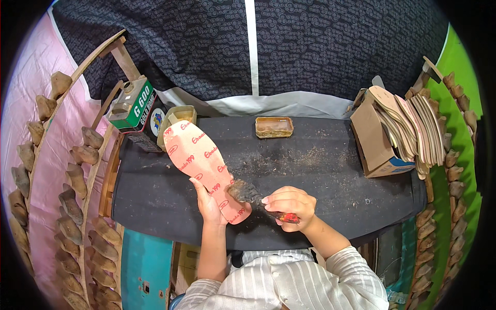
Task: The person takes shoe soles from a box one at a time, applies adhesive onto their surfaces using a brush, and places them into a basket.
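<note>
My left hand grips a pink shoe insole with red print by its edge near the heel, holding it tilted above the table. In my right hand is a brush with a dark, crusted head and a red-tinged handle. Its bristles lie against the insole's surface near the heel end. The fingers of my left hand that pass under the insole are hidden.
A green and white metal can and a plastic tub stand at the back left. A shallow tray sits at the back middle. At the right, a cardboard box holds stacked insoles. Wooden shoe lasts line racks on both sides.
</note>
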Demonstrator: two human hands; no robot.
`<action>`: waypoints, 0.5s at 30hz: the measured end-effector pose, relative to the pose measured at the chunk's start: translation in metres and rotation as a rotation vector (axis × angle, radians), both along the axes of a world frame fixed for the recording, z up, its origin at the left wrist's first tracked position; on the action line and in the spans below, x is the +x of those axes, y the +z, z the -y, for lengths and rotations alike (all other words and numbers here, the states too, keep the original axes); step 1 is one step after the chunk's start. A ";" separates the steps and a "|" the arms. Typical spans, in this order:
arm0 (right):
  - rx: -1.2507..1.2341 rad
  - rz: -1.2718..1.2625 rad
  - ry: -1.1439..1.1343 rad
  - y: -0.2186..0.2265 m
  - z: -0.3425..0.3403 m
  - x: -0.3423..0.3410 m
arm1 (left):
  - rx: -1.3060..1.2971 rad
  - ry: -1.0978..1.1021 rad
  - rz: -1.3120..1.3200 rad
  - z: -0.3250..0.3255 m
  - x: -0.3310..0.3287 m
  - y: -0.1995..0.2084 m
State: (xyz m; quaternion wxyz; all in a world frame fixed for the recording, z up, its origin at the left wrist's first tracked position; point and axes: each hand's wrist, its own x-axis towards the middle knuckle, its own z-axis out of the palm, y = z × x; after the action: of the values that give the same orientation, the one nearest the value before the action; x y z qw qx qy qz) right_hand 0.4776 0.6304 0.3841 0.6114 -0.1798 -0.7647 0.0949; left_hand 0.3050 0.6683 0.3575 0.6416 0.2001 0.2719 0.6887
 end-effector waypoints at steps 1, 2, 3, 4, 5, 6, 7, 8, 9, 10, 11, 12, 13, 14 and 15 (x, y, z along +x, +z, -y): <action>0.025 -0.006 -0.011 0.000 -0.001 0.000 | -0.028 0.042 0.009 0.001 0.003 0.006; 0.026 -0.006 -0.012 -0.001 -0.001 -0.002 | -0.056 0.084 0.019 0.002 0.005 0.008; 0.027 0.008 -0.019 -0.002 0.000 -0.003 | -0.056 0.083 0.018 0.001 0.003 0.006; 0.028 0.022 -0.024 -0.003 0.001 -0.005 | -0.007 0.042 0.002 -0.001 -0.003 0.000; 0.029 0.021 -0.022 -0.004 0.002 -0.005 | 0.041 0.000 -0.015 -0.003 -0.008 -0.006; 0.000 0.025 -0.009 -0.005 0.004 -0.004 | 0.042 0.002 -0.015 -0.003 -0.013 -0.013; -0.028 0.030 0.002 -0.005 0.004 -0.004 | 0.070 -0.073 0.000 -0.004 -0.016 -0.017; -0.028 0.029 0.002 -0.005 0.004 -0.003 | 0.099 -0.147 0.015 -0.004 -0.018 -0.019; -0.038 0.023 0.020 -0.005 0.004 -0.003 | 0.099 -0.147 0.014 -0.004 -0.017 -0.021; -0.050 0.018 0.037 -0.006 0.004 -0.003 | 0.061 -0.109 0.004 -0.003 -0.014 -0.019; -0.050 0.017 0.036 -0.005 0.003 -0.002 | 0.023 -0.072 -0.005 -0.002 -0.010 -0.015; -0.038 0.002 0.027 -0.005 0.002 -0.002 | 0.022 -0.073 -0.006 0.001 -0.004 -0.009; -0.024 -0.013 0.018 -0.005 0.000 -0.002 | -0.028 -0.003 -0.006 0.005 0.004 0.004; -0.024 -0.014 0.017 -0.006 0.000 -0.002 | -0.078 0.066 -0.007 0.007 0.009 0.010; -0.006 -0.012 0.005 -0.008 -0.001 -0.001 | -0.078 0.064 -0.007 0.007 0.009 0.010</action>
State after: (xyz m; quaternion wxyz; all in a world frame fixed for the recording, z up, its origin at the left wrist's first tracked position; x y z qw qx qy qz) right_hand 0.4761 0.6311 0.3766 0.6150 -0.1791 -0.7614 0.1001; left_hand 0.3145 0.6613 0.3677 0.6255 0.1685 0.3071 0.6972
